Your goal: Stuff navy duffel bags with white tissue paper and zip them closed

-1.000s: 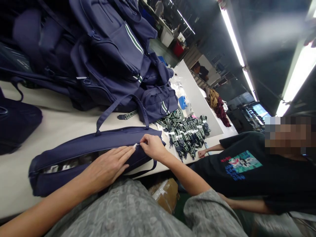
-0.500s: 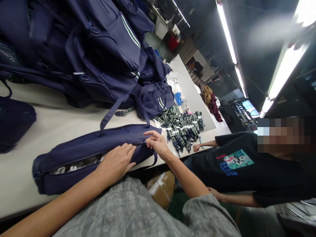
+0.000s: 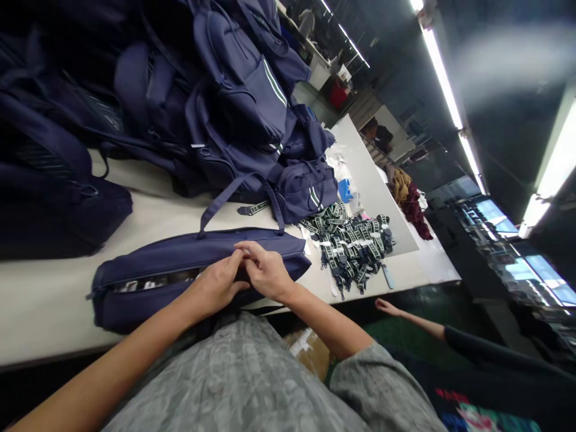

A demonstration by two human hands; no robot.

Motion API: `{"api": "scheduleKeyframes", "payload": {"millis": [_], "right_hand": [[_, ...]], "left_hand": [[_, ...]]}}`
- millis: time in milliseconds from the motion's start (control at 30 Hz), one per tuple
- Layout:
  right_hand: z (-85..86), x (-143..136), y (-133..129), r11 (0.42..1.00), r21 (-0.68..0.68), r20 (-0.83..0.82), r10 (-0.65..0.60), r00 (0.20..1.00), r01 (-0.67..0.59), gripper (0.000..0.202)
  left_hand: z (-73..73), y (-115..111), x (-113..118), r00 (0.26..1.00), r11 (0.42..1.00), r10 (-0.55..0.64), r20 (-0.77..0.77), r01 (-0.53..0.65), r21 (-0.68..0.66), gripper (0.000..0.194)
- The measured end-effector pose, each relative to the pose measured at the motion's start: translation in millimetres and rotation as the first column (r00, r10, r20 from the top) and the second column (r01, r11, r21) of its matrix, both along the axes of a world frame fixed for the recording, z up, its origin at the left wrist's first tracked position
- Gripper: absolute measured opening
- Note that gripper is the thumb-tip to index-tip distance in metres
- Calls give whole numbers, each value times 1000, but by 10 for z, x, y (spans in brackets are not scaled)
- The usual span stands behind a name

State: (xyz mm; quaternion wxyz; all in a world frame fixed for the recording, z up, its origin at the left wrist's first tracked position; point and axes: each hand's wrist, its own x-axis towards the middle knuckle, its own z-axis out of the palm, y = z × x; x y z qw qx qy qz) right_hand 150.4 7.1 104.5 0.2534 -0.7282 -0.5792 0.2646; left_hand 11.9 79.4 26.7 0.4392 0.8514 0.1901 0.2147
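Note:
A long navy bag (image 3: 148, 264) lies flat near the table's front edge, its zipper partly undone so a pale lining shows. My left hand (image 3: 219, 282) presses on the bag's near side beside the zipper. My right hand (image 3: 266, 271) meets it from the right, its fingers pinched at the zipper line around the middle of the bag. The zipper pull itself is hidden under my fingers. A navy strap (image 3: 225, 201) runs from the bag up toward the pile behind it.
A tall pile of navy backpacks (image 3: 234, 114) fills the back of the white table (image 3: 54, 294). A heap of green-and-white straps (image 3: 351, 237) lies to the right. A co-worker's hand (image 3: 387, 308) reaches in low at the right. A cardboard box (image 3: 310, 354) sits under the table.
My right hand has slid left along the zipper and now touches my left hand. The view has swung left, and the co-worker has dropped mostly out of frame.

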Motion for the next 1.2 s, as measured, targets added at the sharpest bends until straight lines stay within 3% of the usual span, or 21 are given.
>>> {"api": "scheduleKeyframes", "payload": {"millis": [133,233,367,467,567,667,800,1000,1100,1200], "right_hand": [[-4,-201,175,998,54,0,-9,1000,8,45],[-70,-292,261,997,76,-94,9,996,-2,50],[-136,-226,317,994,70,-215,97,972,-84,40],[-94,28,412,948,120,-61,303,951,-294,36],[-75,336,580,815,81,250,541,803,-574,76],[-150,535,733,699,-71,386,677,627,-711,111],[-265,592,768,673,-1,466,655,595,-740,112],[-339,563,564,679,106,491,600,632,-727,89],[-423,561,470,702,178,491,544,681,-689,79],[-496,554,384,703,225,482,521,704,-674,69]], "left_hand": [[45,-23,-36,973,963,222,68,-230,143,27],[93,-100,-102,889,825,440,122,-455,335,13],[110,-168,-141,791,693,598,129,-591,412,12],[90,-165,-127,759,641,636,139,-619,454,15],[91,-175,-116,750,573,646,141,-599,559,17],[142,-211,-124,707,476,687,167,-612,632,21],[227,-274,-139,613,351,760,214,-665,659,14],[253,-453,-85,557,253,789,257,-678,690,1],[234,-523,-169,455,146,841,291,-710,689,6],[163,-548,-474,303,2,893,334,-743,669,5]]}}
